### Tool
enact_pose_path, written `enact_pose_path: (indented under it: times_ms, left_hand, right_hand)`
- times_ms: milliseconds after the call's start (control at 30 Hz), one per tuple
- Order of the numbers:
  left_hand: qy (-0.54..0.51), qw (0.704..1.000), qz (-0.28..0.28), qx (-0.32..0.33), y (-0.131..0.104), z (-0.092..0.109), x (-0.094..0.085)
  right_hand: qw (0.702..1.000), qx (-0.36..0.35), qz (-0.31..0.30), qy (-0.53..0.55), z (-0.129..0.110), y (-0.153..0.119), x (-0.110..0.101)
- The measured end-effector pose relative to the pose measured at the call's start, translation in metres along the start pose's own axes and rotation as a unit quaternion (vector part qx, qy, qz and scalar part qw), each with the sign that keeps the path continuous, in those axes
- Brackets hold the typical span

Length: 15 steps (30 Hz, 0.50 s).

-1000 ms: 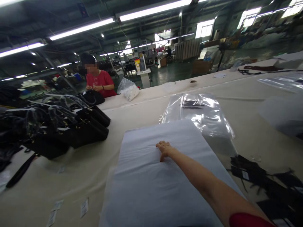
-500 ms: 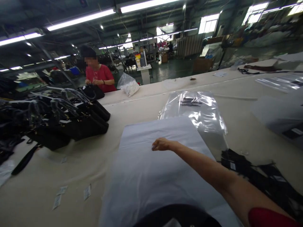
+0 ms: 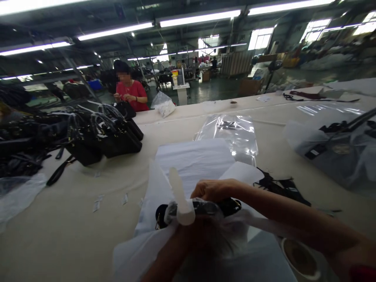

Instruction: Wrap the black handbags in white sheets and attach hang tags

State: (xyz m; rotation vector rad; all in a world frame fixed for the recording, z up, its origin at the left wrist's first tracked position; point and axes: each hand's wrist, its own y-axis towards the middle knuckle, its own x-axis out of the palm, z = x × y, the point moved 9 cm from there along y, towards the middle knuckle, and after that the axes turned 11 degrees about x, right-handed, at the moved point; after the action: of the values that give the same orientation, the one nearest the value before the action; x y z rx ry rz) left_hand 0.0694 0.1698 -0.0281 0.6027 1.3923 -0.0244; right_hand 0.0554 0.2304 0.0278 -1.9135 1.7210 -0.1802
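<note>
Wrapped handles of a dark bag [image 3: 229, 206] stand before me over a stack of white sheets [image 3: 194, 154]. Clear film covers part of them, and a pale strip [image 3: 180, 192] sticks up at their left. My right hand [image 3: 210, 190] is closed at the far side of the handles, its fingertips hidden. My left hand [image 3: 201, 229] is in shadow on the near side, against the handles and film; its fingers do not show. Loose white sheet [image 3: 141, 250] rises around the bag at both sides.
Black handbags [image 3: 117, 143] stand at the left. Clear plastic bags [image 3: 226, 133] lie beyond the sheets, black straps [image 3: 282, 188] to their right. A wrapped grey bag [image 3: 331, 152] is at far right, a tape roll [image 3: 301, 258] below. A co-worker [image 3: 132, 90] stands across the table.
My right hand was pinching the top white sheet; it is now behind the bag's handles. My left hand and the bag have come into view, and sheet edges are raised around them.
</note>
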Motion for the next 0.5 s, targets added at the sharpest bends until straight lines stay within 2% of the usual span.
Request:
enact_pose_path:
  times_ms: [67, 133, 233, 333, 400, 467, 500]
  left_hand:
    - [-0.023, 1.000, -0.015, -0.007, -0.001, 0.003, -0.002]
    - [-0.023, 0.999, 0.005, -0.031, -0.004, 0.004, -0.008]
    - [0.026, 0.996, 0.066, -0.048, -0.014, 0.010, -0.023]
    - [0.089, 0.989, 0.119, 0.004, -0.027, 0.026, -0.035]
    - [0.129, 0.975, 0.177, 0.032, -0.039, 0.035, -0.045]
    - [0.160, 0.959, 0.232, 0.033, -0.051, 0.037, -0.055]
    - [0.166, 0.956, 0.240, 0.028, -0.053, 0.036, -0.058]
  right_hand:
    - [0.999, 0.024, -0.012, 0.028, 0.010, -0.001, 0.009]
    - [0.999, 0.031, 0.005, 0.031, 0.017, -0.001, 0.009]
    - [0.998, 0.045, 0.031, 0.022, 0.027, 0.001, 0.007]
    - [0.997, 0.061, 0.031, 0.023, 0.029, 0.000, 0.010]
    - [0.997, 0.065, 0.026, 0.020, 0.027, -0.003, 0.013]
    - [0.997, 0.074, 0.020, 0.006, 0.025, -0.005, 0.018]
    - [0.997, 0.082, 0.014, -0.006, 0.025, -0.006, 0.021]
